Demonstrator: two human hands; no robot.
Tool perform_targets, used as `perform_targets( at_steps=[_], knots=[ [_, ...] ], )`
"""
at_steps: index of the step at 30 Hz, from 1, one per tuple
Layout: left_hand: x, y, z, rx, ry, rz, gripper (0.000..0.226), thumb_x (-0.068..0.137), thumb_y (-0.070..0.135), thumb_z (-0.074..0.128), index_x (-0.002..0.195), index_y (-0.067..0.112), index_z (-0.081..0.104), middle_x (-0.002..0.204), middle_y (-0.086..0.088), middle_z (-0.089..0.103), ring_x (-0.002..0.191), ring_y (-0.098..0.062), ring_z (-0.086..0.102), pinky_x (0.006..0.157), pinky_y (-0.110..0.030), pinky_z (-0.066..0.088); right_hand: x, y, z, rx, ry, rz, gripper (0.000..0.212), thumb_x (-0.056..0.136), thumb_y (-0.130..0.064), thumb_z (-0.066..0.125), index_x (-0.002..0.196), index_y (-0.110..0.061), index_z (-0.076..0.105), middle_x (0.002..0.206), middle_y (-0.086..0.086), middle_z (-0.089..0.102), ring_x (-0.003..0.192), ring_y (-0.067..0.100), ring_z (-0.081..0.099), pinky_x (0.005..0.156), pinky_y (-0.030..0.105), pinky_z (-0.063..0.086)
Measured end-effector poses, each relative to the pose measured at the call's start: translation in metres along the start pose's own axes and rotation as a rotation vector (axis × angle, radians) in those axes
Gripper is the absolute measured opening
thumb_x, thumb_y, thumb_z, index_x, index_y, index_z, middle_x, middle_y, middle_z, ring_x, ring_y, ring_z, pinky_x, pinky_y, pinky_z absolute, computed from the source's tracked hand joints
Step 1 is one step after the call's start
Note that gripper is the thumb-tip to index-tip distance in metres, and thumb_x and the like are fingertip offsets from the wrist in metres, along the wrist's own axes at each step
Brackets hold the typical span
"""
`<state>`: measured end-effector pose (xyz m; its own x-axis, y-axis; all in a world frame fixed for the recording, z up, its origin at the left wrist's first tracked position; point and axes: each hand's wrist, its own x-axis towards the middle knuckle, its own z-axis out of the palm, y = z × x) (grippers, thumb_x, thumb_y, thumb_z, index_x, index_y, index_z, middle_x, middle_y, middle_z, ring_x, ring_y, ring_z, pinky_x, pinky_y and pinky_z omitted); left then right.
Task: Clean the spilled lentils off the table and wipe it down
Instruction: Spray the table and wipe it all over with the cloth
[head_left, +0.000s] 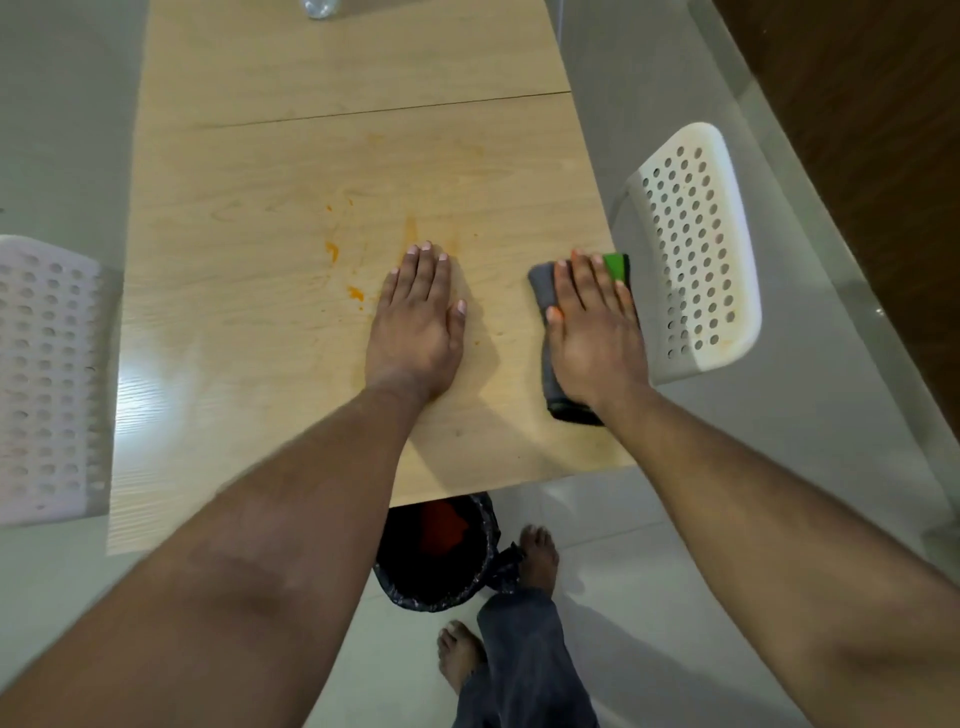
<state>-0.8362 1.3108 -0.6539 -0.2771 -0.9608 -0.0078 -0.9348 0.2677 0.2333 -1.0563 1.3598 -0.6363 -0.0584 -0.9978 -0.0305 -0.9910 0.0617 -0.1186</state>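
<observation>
Two bare hands on light wooden table (291, 171), two perforated white chairs flanking. Left hand (415, 325) flat, fingers straight, holding nothing. Right hand (592, 325) flat, pressing folded grey cloth (545, 291) near right edge. Orange lentil smears (332, 252) left of left hand. One black-lined bin (436, 551) below near edge.

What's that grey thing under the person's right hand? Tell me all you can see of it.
The grey cloth looks like soft fabric folded into a thick pad, with a green patch at its far end. It lies flat on the wooden table near the right edge. The right hand presses on it with straight fingers, covering most of it.
</observation>
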Motion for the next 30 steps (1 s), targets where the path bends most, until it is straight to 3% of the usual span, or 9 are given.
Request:
perform_targets(
  at_steps=[6, 13, 22, 25, 30],
  knots=[
    [0.000, -0.003, -0.001, -0.015, 0.002, 0.017, 0.067, 0.108, 0.039, 0.020, 0.168, 0.012, 0.015, 0.177, -0.008, 0.008, 0.163, -0.021, 0.002, 0.133, -0.040, 0.005, 0.015, -0.044, 0.000, 0.001, -0.031, -0.119, 0.064, 0.110, -0.039, 0.026, 0.168, -0.016, 0.015, 0.177, 0.004, 0.007, 0.163, 0.024, 0.005, 0.131, 0.047, 0.014],
    [0.009, -0.001, -0.007, -0.067, -0.004, -0.006, 0.070, 0.101, 0.035, 0.026, 0.166, 0.009, 0.025, 0.174, -0.011, 0.020, 0.162, -0.027, 0.013, 0.131, -0.044, 0.014, -0.025, -0.005, -0.006, 0.010, -0.079, -0.206, 0.063, 0.110, -0.038, 0.022, 0.169, -0.019, 0.011, 0.177, 0.000, -0.001, 0.163, 0.017, -0.002, 0.132, 0.044, 0.013],
    [0.105, -0.041, -0.019, -0.044, -0.005, -0.073, 0.072, 0.103, 0.035, 0.029, 0.169, 0.012, 0.014, 0.177, -0.009, 0.007, 0.163, -0.026, 0.002, 0.132, -0.044, 0.009, 0.146, -0.029, -0.007, 0.036, 0.004, -0.054, 0.062, 0.110, -0.037, 0.023, 0.168, -0.015, 0.018, 0.177, 0.005, 0.010, 0.163, 0.025, 0.007, 0.131, 0.047, 0.013],
    [0.123, -0.051, -0.024, -0.028, -0.019, -0.092, 0.075, 0.100, 0.040, 0.024, 0.168, 0.011, 0.017, 0.176, -0.011, 0.009, 0.163, -0.027, 0.004, 0.132, -0.045, 0.010, 0.146, -0.039, -0.007, 0.025, -0.014, -0.160, 0.063, 0.109, -0.038, 0.026, 0.168, -0.015, 0.017, 0.177, 0.005, 0.010, 0.163, 0.025, 0.008, 0.131, 0.047, 0.015],
    [0.127, -0.051, -0.024, -0.050, 0.006, -0.086, 0.074, 0.099, 0.039, 0.026, 0.168, 0.012, 0.020, 0.176, -0.009, 0.011, 0.163, -0.025, 0.006, 0.132, -0.046, 0.012, 0.114, 0.005, -0.016, -0.003, -0.099, -0.354, 0.062, 0.112, -0.038, 0.025, 0.169, -0.018, 0.011, 0.177, -0.001, 0.000, 0.163, 0.016, -0.002, 0.131, 0.044, 0.014]
  ],
)
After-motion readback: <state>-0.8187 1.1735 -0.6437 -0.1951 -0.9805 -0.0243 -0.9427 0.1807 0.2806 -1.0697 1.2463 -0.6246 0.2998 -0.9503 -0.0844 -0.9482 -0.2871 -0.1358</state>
